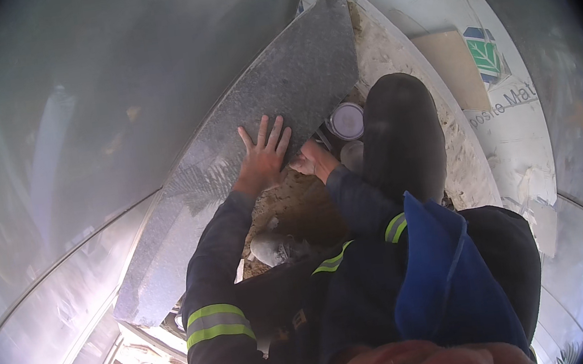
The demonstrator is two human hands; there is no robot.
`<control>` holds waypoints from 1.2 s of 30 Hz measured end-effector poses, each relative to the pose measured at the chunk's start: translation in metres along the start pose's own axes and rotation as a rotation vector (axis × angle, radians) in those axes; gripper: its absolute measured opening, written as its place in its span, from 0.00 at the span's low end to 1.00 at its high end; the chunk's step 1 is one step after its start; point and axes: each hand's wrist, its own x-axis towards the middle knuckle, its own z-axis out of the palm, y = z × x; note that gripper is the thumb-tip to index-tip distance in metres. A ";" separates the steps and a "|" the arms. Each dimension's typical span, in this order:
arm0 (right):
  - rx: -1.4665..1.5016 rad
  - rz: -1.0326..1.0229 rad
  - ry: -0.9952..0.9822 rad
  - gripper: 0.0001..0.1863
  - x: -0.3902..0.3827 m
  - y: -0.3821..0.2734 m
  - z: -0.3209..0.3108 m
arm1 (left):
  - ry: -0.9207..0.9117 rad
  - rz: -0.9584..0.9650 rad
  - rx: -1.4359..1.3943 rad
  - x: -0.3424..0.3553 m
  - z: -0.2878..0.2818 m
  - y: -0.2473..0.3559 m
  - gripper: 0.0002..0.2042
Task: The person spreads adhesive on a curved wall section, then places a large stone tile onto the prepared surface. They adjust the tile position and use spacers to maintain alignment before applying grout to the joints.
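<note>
My left hand [263, 158] lies flat with fingers spread on a long grey stone slab [292, 65], near the slab's inner edge. The slab runs from the upper middle down to the lower left, beside a smooth grey wall panel. Close to the same edge, my right hand [314, 161] is closed, fingers curled. What it holds, if anything, is hidden. Just past it stand a round tub with a pale lid [347, 121] and a second pale round container [352, 154], partly covered by my sleeve.
My bent knee [404, 139] in dark trousers is right of the tubs. Below my hands is rough, sandy ground [294, 207], with a dusty shoe [270, 248]. On the right are a dusty pale ledge [385, 54], a brown board piece [451, 71] and white printed sheeting [518, 132].
</note>
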 end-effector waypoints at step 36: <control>0.120 0.022 -0.057 0.10 0.009 0.003 -0.009 | 0.275 -0.036 0.062 -0.009 0.017 0.014 0.38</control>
